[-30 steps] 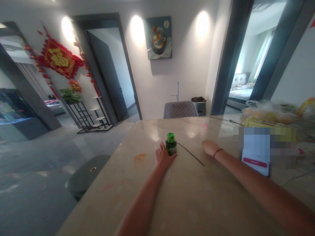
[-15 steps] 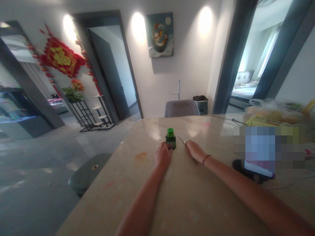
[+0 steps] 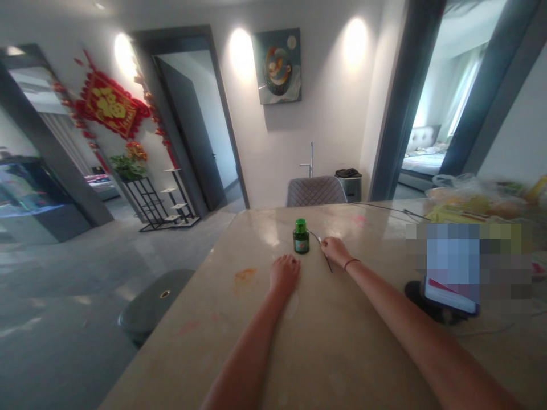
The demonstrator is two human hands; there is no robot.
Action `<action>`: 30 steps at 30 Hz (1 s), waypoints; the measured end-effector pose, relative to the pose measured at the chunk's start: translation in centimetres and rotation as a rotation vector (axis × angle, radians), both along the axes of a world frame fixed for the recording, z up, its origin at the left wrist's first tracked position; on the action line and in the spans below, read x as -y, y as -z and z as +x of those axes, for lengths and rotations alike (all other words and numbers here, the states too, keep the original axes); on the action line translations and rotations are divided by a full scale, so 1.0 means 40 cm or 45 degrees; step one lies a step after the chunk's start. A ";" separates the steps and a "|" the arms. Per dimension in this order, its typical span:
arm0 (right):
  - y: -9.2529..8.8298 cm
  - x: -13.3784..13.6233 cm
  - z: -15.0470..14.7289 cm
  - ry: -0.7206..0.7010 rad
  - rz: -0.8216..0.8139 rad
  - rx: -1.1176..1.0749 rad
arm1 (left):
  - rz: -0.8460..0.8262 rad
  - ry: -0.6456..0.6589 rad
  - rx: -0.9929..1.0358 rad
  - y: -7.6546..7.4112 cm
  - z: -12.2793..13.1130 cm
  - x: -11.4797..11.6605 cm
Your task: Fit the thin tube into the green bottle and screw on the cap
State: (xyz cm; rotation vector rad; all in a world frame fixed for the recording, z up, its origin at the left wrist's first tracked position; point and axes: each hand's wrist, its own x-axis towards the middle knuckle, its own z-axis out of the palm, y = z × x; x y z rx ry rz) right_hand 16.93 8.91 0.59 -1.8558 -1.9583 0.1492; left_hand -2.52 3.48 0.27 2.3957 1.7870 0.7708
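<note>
A small green bottle [image 3: 301, 241] with a bright green cap stands upright on the table, just beyond and between my hands. My left hand [image 3: 285, 272] rests on the tabletop short of the bottle, apart from it, its fingers loosely laid forward with nothing visible in them. To the right of the bottle, my right hand [image 3: 335, 251] pinches a thin dark cord [image 3: 329, 264]. One end of the cord reaches towards the bottle and the other hangs below the fingers. A small white bit shows at the fingertips. A dark red band circles my right wrist.
The beige table [image 3: 325, 353] has orange and pink stains. At right stand a phone-like device [image 3: 453, 296], partly blurred out, and plastic bags [image 3: 474, 193]. A black cable [image 3: 384, 209] runs along the far edge. A quilted chair [image 3: 316, 191] stands behind, a green stool [image 3: 156, 302] at left.
The bottle now stands slightly farther away and to the right, and my left hand has come off it. My right hand has shifted up a little with the cord, which hangs more steeply.
</note>
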 end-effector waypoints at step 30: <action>-0.148 -0.019 -0.087 -0.285 0.271 -0.883 | 0.038 -0.300 0.589 0.027 0.009 -0.008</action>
